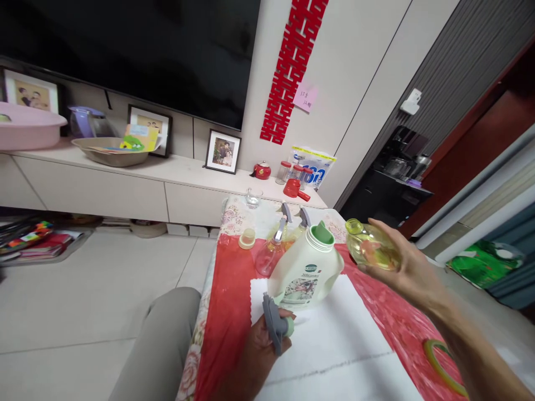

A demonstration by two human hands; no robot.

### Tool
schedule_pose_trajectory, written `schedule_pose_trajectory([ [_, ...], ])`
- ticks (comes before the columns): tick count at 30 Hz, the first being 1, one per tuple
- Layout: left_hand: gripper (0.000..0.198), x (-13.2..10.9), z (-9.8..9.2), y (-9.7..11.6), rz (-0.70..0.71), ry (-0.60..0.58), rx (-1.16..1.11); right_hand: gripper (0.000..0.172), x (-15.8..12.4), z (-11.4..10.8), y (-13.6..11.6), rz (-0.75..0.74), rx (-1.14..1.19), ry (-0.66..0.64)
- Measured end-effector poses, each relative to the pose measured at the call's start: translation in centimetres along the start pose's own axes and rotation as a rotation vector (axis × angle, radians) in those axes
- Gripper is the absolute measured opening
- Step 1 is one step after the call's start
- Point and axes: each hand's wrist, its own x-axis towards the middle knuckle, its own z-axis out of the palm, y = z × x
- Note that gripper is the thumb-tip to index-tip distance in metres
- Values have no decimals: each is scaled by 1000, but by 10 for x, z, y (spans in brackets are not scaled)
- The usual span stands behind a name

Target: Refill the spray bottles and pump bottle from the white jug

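Note:
My left hand (259, 342) is closed around a grey trigger spray head (273, 323) with a pale green collar, low in front of the jug. In my right hand (412, 264) is a clear yellow spray bottle (374, 245), tilted on its side in the air, its open neck pointing left. Between the hands stands a pale green detergent jug (307, 267), uncapped, its green pouring spout (321, 233) showing. Behind the jug are several spray bottles; a pinkish one (268, 257) shows best, the others partly hidden. A translucent cap (247, 239) sits to their left.
A white sheet (334, 345) covers part of the red cloth (228, 301) on the table. A tape roll (445, 365) lies at the right. At the table's far end stands a small glass bowl (253, 199). A red scoop (295, 189) rests on the cabinet (192, 172) behind.

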Motion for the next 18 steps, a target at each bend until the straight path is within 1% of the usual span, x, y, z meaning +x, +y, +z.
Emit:
schedule_pose_trajectory([
  [3,39,-2,3,4,-43,55,48,74,12,-3,-1,-141,-83,-29],
  [7,37,-2,1,2,-73,61,39,72,23,-6,-3,-273,-135,-78],
  [10,35,-2,0,1,-59,48,45,71,29,-8,-6,-329,-174,-106],
  [14,35,-2,1,4,-49,55,127,68,36,-10,-9,-379,-223,-122],
  [18,37,-3,0,2,-58,19,128,68,42,-15,-12,-428,-273,-160],
])
